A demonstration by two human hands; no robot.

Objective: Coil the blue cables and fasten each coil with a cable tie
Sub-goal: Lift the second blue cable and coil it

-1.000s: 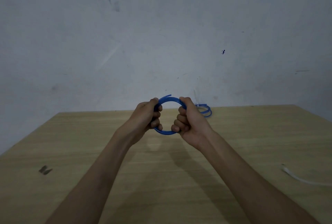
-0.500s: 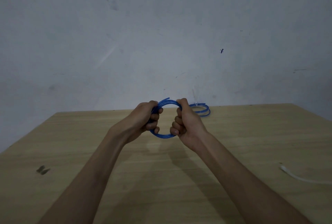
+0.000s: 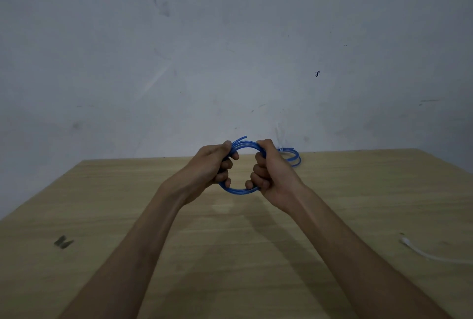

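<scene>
I saw the left hand (image 3: 208, 166) and right hand (image 3: 275, 174) clenched round the coil (image 3: 239, 191), at its nine and three o'clock.

You get a dim, bluish, low-contrast picture lit softly from overhead, with broad faint shadows of your forearms (image 3: 143, 242) pooling on the table (image 3: 89, 203) toward 6 o'clock, the wall (image 3: 230, 37) darkening toward the corners, the table edges splaying at 3 and 9 o'clock, and the blue cable coil (image 3: 239, 190) slightly soft.
</scene>
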